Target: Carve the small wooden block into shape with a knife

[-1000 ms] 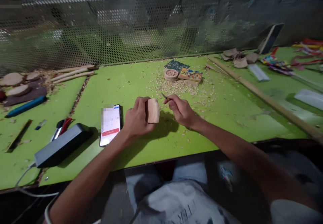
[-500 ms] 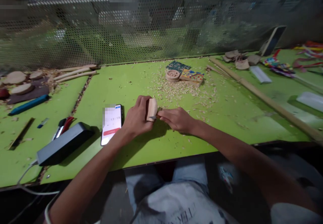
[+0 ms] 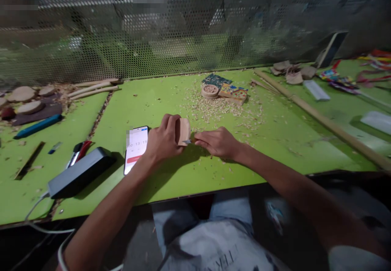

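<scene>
My left hand (image 3: pixel 163 138) is closed around a pale piece of wood (image 3: pixel 183 130), holding it on edge just over the green tabletop (image 3: pixel 171 181). In my right hand (image 3: pixel 218 141) is a small carving knife (image 3: pixel 187 141), its short blade at the lower right edge of the wood. My right fingers hide most of the knife's handle. Left of my left hand lies a phone (image 3: pixel 136 149) with a timer on its screen, partly covered by my forearm.
Wood shavings (image 3: pixel 216 108) surround a carved round wooden piece (image 3: pixel 210 91) and a painted block (image 3: pixel 233 94). A grey power bank (image 3: pixel 81 173), a red cutter (image 3: pixel 82 152) and a blue pen-like tool (image 3: pixel 38 126) lie left. A long wooden stick (image 3: pixel 320 118) crosses the right side.
The knife and my right hand have shifted slightly right, and the blade now sits nearer the wood's edge. The wood has turned a little, showing more of its broad face.
</scene>
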The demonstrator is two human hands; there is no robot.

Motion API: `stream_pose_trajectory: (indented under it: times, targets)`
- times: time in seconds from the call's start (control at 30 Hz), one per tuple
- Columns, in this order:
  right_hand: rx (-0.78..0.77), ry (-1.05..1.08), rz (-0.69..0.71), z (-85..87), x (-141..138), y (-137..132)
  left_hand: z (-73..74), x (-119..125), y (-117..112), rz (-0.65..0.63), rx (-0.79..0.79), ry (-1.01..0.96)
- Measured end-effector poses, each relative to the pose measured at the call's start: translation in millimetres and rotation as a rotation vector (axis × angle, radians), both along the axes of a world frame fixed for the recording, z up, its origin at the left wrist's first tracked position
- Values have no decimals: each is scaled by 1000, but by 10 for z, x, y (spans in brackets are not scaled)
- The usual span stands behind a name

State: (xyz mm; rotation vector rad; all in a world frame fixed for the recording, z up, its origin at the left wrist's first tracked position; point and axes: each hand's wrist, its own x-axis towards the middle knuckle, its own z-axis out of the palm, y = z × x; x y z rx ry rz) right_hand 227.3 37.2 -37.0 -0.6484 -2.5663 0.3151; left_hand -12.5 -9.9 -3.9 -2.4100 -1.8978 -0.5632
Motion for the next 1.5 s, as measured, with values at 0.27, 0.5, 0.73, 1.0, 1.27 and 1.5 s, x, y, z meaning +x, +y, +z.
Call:
stream_pose_trajectory:
  times: [0.27,0.5,0.73,1.0,1.27,1.5]
  targets:
    - [27,6,18,82,25,20,-29,2,11,-61,-27,-33]
    - [29,50,30,80,48,42,-31,9,17,-81,-9,-53]
    - [120,1,-20,12,51,120,-26,21,51,-75,-23,-74]
    - [230,76,-47,9,51,196,-110,27,126,-115,3,-226]
    - [127,166,-301,-33,246,581,-141,-64,129,-249,30,-289]
    - [160,248,-398,52,522,736,-66,-102,140,-131,-4,-99]
